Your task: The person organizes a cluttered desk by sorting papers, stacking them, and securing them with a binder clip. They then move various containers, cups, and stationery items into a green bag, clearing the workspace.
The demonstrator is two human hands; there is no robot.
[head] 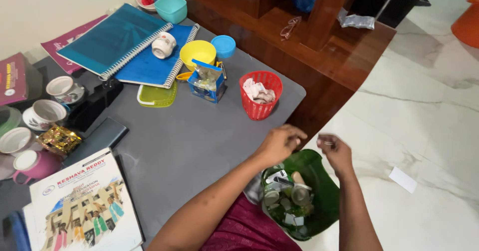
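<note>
Both hands hover over the green bin (319, 173) — left hand (279, 143) curled loosely, right hand (335, 148) pinching something small

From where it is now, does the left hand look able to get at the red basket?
Probably yes: the left hand hangs at the table's edge, just below the red basket, with only bare grey tabletop between them.

Your left hand (280, 143) curled, fingers bunched, forearm reaching from near left, your right hand (335, 151) just beside it, fingertips pinched, forearm rising from near edge
</note>
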